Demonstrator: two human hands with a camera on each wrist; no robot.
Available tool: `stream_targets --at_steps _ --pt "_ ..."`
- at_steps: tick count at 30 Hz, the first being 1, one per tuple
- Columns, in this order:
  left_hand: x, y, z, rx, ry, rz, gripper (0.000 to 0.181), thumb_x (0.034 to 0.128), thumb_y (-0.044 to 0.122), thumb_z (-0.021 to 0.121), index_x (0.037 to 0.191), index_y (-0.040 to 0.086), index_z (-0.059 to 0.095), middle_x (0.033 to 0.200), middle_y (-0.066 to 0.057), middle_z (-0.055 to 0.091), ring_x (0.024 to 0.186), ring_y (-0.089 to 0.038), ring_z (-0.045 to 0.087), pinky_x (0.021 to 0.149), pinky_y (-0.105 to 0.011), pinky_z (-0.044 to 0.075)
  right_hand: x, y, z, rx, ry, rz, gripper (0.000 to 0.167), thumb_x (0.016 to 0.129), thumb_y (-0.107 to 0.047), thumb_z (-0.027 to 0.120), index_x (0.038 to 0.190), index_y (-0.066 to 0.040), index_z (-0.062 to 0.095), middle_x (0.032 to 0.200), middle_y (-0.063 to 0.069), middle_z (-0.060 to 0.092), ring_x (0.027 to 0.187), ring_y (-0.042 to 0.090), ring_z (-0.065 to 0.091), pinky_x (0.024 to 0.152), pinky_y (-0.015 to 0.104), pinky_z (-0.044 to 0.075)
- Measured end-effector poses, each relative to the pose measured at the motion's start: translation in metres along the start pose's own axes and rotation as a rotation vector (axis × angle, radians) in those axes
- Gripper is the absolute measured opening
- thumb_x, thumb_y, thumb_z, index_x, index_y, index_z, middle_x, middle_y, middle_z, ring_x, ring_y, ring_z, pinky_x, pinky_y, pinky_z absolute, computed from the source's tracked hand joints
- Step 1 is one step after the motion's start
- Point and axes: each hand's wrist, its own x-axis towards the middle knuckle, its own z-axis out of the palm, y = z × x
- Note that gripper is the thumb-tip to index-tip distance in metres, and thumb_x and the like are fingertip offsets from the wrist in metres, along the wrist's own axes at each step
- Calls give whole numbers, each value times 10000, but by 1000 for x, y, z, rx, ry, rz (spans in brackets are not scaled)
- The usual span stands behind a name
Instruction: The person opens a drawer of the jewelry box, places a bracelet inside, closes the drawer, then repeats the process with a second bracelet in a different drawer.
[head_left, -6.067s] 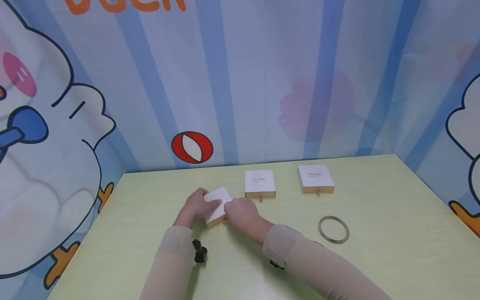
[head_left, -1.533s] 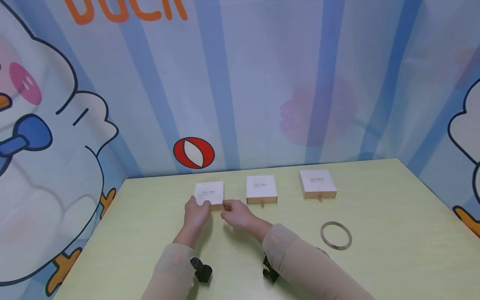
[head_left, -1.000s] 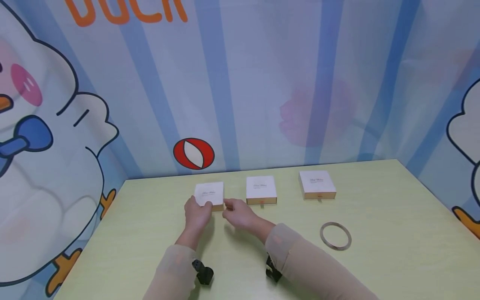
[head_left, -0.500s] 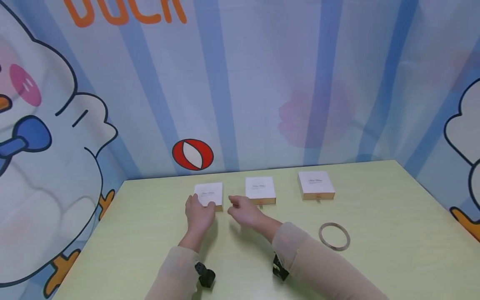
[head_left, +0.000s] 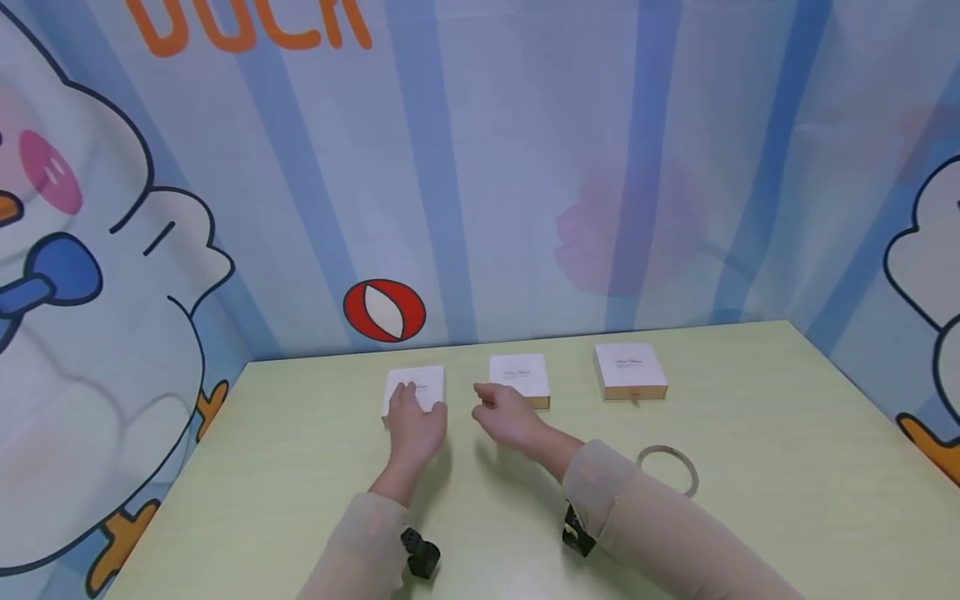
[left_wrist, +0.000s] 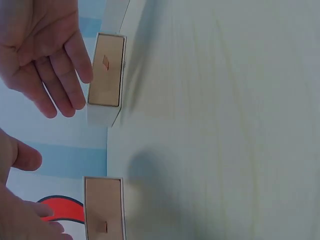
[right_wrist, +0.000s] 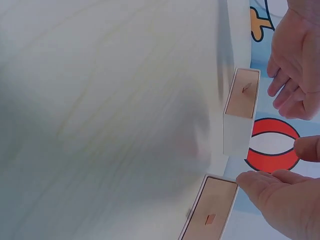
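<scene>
Three white boxes with tan drawer fronts stand in a row near the table's back edge. Over the near side of the left box (head_left: 432,379) hovers my left hand (head_left: 415,427), its fingers relaxed and gripping nothing. That box's drawer front (left_wrist: 104,200) with its small tab is flush in the left wrist view. My right hand (head_left: 513,417) floats in front of the middle box (head_left: 517,367), loosely bent and holding nothing; both hands look apart from the boxes in the wrist views. Farther right sits the right box (head_left: 630,361).
A pale ring-shaped bangle (head_left: 693,471) lies on the table at the right, partly covered by the right sleeve (head_left: 660,517). A cartoon-printed cloth (head_left: 510,167) rises behind the light wooden table (head_left: 285,467). Black wrist cameras (head_left: 422,557) hang under the cuffs.
Earlier both hands held the left box, tilted and nearer; it then came into line with the others. Now the left hand has let go of it, and the right hand has drawn away rightward.
</scene>
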Motion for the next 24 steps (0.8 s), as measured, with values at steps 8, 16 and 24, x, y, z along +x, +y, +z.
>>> stream_targets --at_steps 8,16,24 --pt "-9 13 9 -24 -48 69 612 890 165 498 1411 -100 317 1511 -264 242 1413 -391 217 1154 -493 221 -3 2 -11 -43 53 13 488 913 -118 471 1378 28 447 1385 201 498 1277 313 481 1055 429 402" --pt "-18 19 18 -47 -83 135 581 889 153 492 1394 -98 353 1474 -269 316 1383 -399 279 1135 -518 245 -5 3 -23 -85 91 11 475 927 -124 475 1376 28 448 1403 197 479 1286 333 467 1066 439 387" --pt "-19 22 26 -95 -133 123 562 892 154 496 1380 -99 378 1439 -269 380 1367 -394 318 1123 -509 280 -8 9 -33 -79 126 62 510 900 -118 456 1396 1 432 1433 179 452 1295 319 457 993 414 428"
